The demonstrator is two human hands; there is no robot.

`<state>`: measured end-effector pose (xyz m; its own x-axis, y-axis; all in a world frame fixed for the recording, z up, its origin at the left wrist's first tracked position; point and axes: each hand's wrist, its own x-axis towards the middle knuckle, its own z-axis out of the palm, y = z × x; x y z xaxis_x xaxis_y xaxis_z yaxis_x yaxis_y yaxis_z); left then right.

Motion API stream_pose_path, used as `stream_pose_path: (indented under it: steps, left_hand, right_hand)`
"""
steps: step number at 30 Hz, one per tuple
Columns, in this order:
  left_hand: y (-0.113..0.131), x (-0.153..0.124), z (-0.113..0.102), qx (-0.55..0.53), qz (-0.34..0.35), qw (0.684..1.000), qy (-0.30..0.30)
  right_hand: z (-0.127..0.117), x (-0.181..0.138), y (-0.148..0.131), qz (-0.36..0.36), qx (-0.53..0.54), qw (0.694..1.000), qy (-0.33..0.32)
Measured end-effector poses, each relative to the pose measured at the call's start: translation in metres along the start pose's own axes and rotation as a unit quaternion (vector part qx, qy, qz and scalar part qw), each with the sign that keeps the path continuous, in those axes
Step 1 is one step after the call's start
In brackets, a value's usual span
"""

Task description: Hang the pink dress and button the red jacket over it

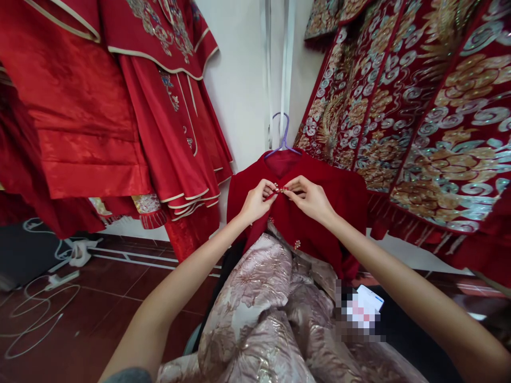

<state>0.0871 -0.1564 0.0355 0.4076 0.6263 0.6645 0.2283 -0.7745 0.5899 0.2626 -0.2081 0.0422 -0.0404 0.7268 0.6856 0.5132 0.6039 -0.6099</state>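
A dark red jacket (347,199) hangs in front of me on a purple hanger (285,135). My left hand (257,201) is closed in a pinch at the jacket's front opening, just below the neckline. From the other side my right hand (310,199) pinches the opposite front edge, fingertips almost meeting the left ones. Between them sits a small jewelled button (279,189), partly hidden by the fingers. Lower down, another flower-shaped jewelled button (297,244) shows on the jacket front. Below the jacket, a shiny pinkish brocade fabric (259,287) lies bunched toward me.
Red garments (159,122) hang on the left; heavily embroidered red ones (399,117) hang on the right. White metal poles (285,58) rise behind the hanger. A lit phone (370,299) lies at lower right. White cables (51,303) trail over the tiled floor (115,303).
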Motion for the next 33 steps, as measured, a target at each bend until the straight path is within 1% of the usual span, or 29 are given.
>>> stream_pose_path:
  steps: [5, 9, 12, 15, 21, 31, 33]
  left_hand:
    - [0.003, 0.000, -0.002, 0.055, 0.028, 0.998, -0.033]
    - [0.011, -0.002, -0.003, 0.116, 0.011, 0.993, -0.027]
    - [0.018, 0.000, -0.004, 0.140, 0.008, 0.990, -0.026]
    - [0.021, 0.006, -0.005, 0.156, 0.025, 0.987, -0.029]
    - [0.025, 0.014, -0.007, 0.217, 0.048, 0.974, -0.052]
    - [0.031, 0.024, -0.010, 0.276, 0.124, 0.950, -0.076]
    - [0.032, 0.025, -0.011, 0.285, 0.133, 0.945, -0.088]
  right_hand:
    - [0.001, 0.000, -0.004, -0.016, -0.010, 1.000, 0.016]
    - [0.001, 0.000, -0.005, -0.019, -0.024, 0.999, 0.012]
    - [0.000, 0.000, -0.005, -0.028, -0.028, 0.999, 0.004]
    - [-0.002, 0.001, -0.006, -0.035, -0.028, 0.999, 0.004]
    - [-0.002, 0.006, -0.002, -0.040, -0.037, 0.998, 0.024]
    - [-0.002, 0.009, 0.001, -0.033, -0.020, 0.999, 0.024]
    - [-0.002, 0.010, 0.002, -0.034, -0.019, 0.999, 0.024]
